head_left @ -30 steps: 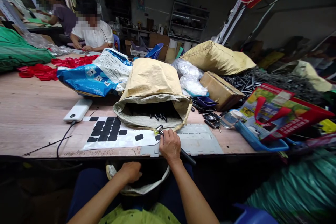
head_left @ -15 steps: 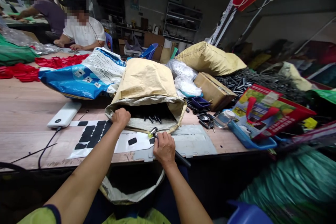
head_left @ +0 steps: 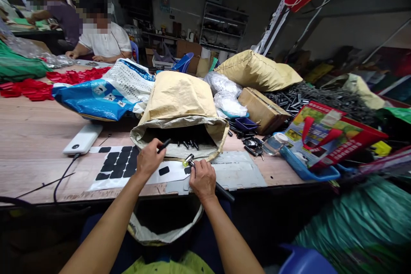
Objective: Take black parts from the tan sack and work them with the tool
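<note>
The left hand is closed on 1 short black rod, which points up and to the right just in front of the open mouth of a tan paper sack. The right hand is clamped around a hammer; its metal head, with a yellow-green face, sits just beyond the fingers, near the sack's lower lip. Several small black pieces lie inside that mouth.

Under and beside the hands, a white sheet bearing black rounded stickers and a grey board lie on the counter. A 2nd sack stands open at the person's lap, below the counter edge. Left of the sheet is a white power bank with a dark cable attached. 2 other people sit farther back on the left.
</note>
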`<action>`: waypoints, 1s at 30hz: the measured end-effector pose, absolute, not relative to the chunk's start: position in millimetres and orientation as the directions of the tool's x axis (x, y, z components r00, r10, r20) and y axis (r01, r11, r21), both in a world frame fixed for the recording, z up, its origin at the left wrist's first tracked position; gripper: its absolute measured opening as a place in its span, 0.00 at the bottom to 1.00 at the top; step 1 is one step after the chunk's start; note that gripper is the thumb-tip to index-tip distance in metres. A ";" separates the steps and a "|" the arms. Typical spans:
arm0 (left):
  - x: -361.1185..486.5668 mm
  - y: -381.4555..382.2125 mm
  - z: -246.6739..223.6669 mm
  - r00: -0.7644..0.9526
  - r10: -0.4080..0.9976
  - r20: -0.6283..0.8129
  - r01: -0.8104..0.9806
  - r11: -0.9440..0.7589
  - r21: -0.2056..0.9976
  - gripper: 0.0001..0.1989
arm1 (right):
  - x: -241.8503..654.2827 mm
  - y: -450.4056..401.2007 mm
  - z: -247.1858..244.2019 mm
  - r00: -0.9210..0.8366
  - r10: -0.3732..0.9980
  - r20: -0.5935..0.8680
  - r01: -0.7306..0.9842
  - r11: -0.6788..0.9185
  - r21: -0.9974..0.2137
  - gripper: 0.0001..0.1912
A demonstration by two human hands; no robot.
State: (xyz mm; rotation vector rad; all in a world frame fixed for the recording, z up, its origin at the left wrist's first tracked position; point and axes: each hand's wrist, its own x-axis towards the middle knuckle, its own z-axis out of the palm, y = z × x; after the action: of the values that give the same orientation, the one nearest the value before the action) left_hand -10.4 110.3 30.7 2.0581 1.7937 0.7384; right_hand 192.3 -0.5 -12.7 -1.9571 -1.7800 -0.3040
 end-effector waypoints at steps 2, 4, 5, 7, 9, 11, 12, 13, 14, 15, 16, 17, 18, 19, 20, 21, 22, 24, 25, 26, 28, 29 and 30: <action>-9.2 85.2 16.6 0.239 0.951 0.195 0.720 -0.309 0.622 0.09 | 192.9 0.2 -14.5 0.135 0.875 0.464 0.981 -0.052 -0.188 0.06; -8.3 67.6 0.7 0.354 0.904 0.240 0.626 -0.420 0.657 0.08 | 193.4 1.2 -16.0 0.140 0.879 0.457 0.982 -0.064 -0.178 0.06; -8.3 62.2 -6.3 0.386 0.883 0.265 0.594 -0.458 0.662 0.07 | 193.5 1.6 -16.5 0.142 0.880 0.453 0.982 -0.069 -0.174 0.06; -9.1 58.0 -16.5 0.417 0.857 0.303 0.555 -0.505 0.661 0.07 | 193.6 2.3 -16.6 0.145 0.883 0.446 0.982 -0.075 -0.172 0.07; -10.3 60.2 -21.3 0.443 0.839 0.317 0.534 -0.530 0.659 0.07 | 193.7 2.2 -15.7 0.146 0.884 0.443 0.981 -0.072 -0.180 0.07; -11.2 65.2 -23.1 0.465 0.830 0.308 0.522 -0.538 0.662 0.07 | 193.9 0.6 -13.6 0.142 0.881 0.451 0.978 -0.054 -0.201 0.10; -11.4 67.7 -23.6 0.473 0.828 0.301 0.518 -0.538 0.665 0.07 | 193.9 -0.8 -12.1 0.143 0.876 0.462 0.974 -0.041 -0.223 0.11; -11.5 69.8 -24.3 0.477 0.829 0.293 0.516 -0.534 0.670 0.08 | 193.7 -2.7 -10.3 0.148 0.867 0.476 0.966 -0.024 -0.256 0.13; -11.5 71.5 -25.0 0.478 0.831 0.286 0.515 -0.528 0.675 0.08 | 193.2 -5.0 -8.2 0.158 0.857 0.491 0.953 -0.002 -0.303 0.15; -11.4 72.7 -25.9 0.478 0.833 0.279 0.514 -0.523 0.680 0.09 | 192.3 -7.5 -5.8 0.171 0.846 0.506 0.933 0.027 -0.360 0.16; -11.4 73.5 -26.9 0.479 0.834 0.272 0.512 -0.518 0.685 0.09 | 191.0 -10.2 -2.9 0.186 0.836 0.517 0.904 0.061 -0.423 0.17; -11.3 74.0 -27.8 0.479 0.836 0.267 0.512 -0.513 0.689 0.09 | 189.1 -12.9 0.3 0.199 0.828 0.525 0.870 0.098 -0.483 0.17; -11.2 74.4 -28.6 0.479 0.837 0.264 0.512 -0.510 0.691 0.09 | 186.9 -15.5 3.6 0.207 0.823 0.529 0.835 0.133 -0.534 0.17; -11.1 74.5 -29.2 0.478 0.838 0.262 0.512 -0.509 0.692 0.10 | 184.4 -17.9 6.9 0.210 0.821 0.531 0.804 0.164 -0.571 0.16; -11.1 74.6 -29.7 0.477 0.839 0.263 0.512 -0.509 0.692 0.10 | 181.7 -20.1 9.9 0.209 0.819 0.534 0.782 0.187 -0.594 0.16; -11.1 74.7 -30.0 0.476 0.839 0.264 0.512 -0.509 0.692 0.10 | 179.0 -22.1 12.3 0.205 0.819 0.536 0.771 0.202 -0.604 0.16; -11.0 74.7 -30.0 0.475 0.838 0.267 0.512 -0.510 0.691 0.10 | 176.5 -23.8 14.0 0.198 0.821 0.536 0.771 0.208 -0.602 0.16; -10.9 74.5 -29.8 0.474 0.838 0.272 0.511 -0.513 0.690 0.10 | 172.7 -26.4 14.7 0.172 0.837 0.519 0.794 0.194 -0.576 0.17; -10.8 74.3 -29.5 0.471 0.839 0.273 0.513 -0.512 0.689 0.10 | 171.5 -27.2 14.2 0.161 0.850 0.501 0.810 0.176 -0.560 0.17; -10.6 74.1 -29.1 0.468 0.840 0.274 0.515 -0.511 0.688 0.10 | 170.6 -27.8 13.6 0.156 0.864 0.479 0.823 0.154 -0.547 0.17; -10.4 73.9 -28.4 0.466 0.843 0.270 0.520 -0.508 0.687 0.10 | 169.3 -28.0 13.6 0.161 0.881 0.444 0.836 0.117 -0.536 0.17; -10.2 73.8 -28.1 0.467 0.843 0.266 0.521 -0.505 0.688 0.09 | 168.5 -27.8 14.6 0.166 0.883 0.439 0.836 0.110 -0.538 0.17; -10.1 73.8 -27.9 0.469 0.844 0.261 0.522 -0.503 0.689 0.09 | 167.2 -27.3 16.2 0.168 0.881 0.442 0.833 0.112 -0.541 0.18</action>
State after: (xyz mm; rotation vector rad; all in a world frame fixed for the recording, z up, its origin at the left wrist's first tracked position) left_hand -10.1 73.8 -27.9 2.1940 1.1319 0.8063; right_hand 167.2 -27.3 16.2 -1.7025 -1.6476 0.0815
